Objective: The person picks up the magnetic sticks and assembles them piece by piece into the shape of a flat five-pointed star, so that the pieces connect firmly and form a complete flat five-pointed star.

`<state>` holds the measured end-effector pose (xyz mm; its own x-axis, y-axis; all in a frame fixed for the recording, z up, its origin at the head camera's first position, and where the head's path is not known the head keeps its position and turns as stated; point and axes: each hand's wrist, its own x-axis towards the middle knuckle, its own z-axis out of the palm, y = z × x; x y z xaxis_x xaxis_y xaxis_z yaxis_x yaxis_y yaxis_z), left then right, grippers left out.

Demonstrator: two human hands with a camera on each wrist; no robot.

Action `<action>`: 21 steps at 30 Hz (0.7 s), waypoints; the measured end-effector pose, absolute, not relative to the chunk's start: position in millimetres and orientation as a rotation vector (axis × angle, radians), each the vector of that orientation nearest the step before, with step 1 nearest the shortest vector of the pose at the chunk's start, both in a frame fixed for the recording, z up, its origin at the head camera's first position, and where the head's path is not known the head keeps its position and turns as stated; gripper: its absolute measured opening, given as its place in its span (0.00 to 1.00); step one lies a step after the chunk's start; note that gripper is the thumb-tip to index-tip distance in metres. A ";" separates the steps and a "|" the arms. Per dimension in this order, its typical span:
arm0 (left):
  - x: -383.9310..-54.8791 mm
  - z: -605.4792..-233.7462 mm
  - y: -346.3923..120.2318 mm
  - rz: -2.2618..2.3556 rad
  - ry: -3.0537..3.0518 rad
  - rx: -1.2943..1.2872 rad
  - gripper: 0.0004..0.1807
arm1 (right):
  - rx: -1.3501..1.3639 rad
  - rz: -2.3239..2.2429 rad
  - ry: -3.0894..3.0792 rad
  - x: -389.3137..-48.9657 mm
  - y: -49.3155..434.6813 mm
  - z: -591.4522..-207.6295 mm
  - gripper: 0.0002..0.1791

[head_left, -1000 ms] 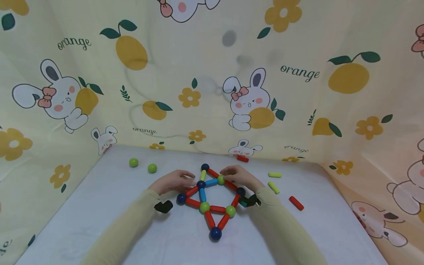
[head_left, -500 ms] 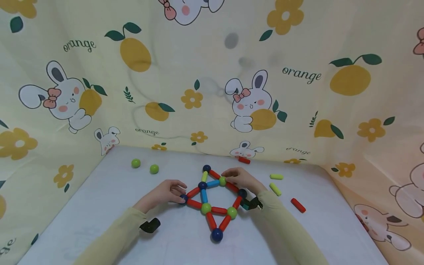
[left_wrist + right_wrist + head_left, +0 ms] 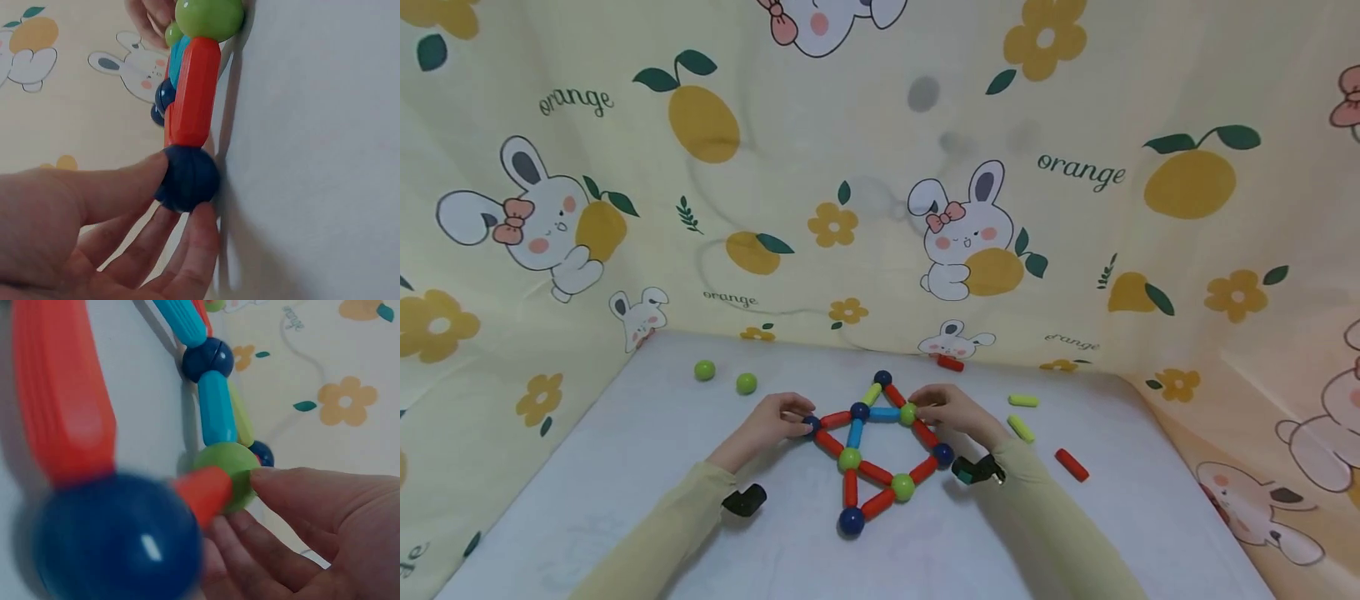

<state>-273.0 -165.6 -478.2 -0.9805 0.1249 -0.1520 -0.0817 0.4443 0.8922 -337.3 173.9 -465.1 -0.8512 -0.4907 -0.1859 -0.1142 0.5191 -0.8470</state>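
Note:
A flat frame of toy rods and balls lies on the white table, made of red rods [image 3: 874,472], blue rods, a yellow-green rod [image 3: 871,394], dark blue balls and green balls. My left hand [image 3: 772,423] pinches the dark blue ball [image 3: 189,178] at the frame's left corner between thumb and fingers. On the other side my right hand [image 3: 957,412] grips the green ball [image 3: 228,469] at the end of a blue rod [image 3: 217,407]. Another dark blue ball [image 3: 852,522] forms the corner nearest me.
Two loose green balls [image 3: 747,383] lie at the back left. To the right are two yellow-green rods [image 3: 1021,428] and a red rod [image 3: 1071,465]. Another red rod [image 3: 951,363] rests by the printed cloth backdrop [image 3: 842,275].
My left hand has moved left and taken hold of the corner ball. The frame has turned clockwise, its near corner swinging left. My right hand stays on its green ball.

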 end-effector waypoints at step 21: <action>-295.0 -489.8 -171.7 1.603 2.518 0.004 0.16 | -0.318 -0.968 2.834 -314.3 304.8 -443.6 0.20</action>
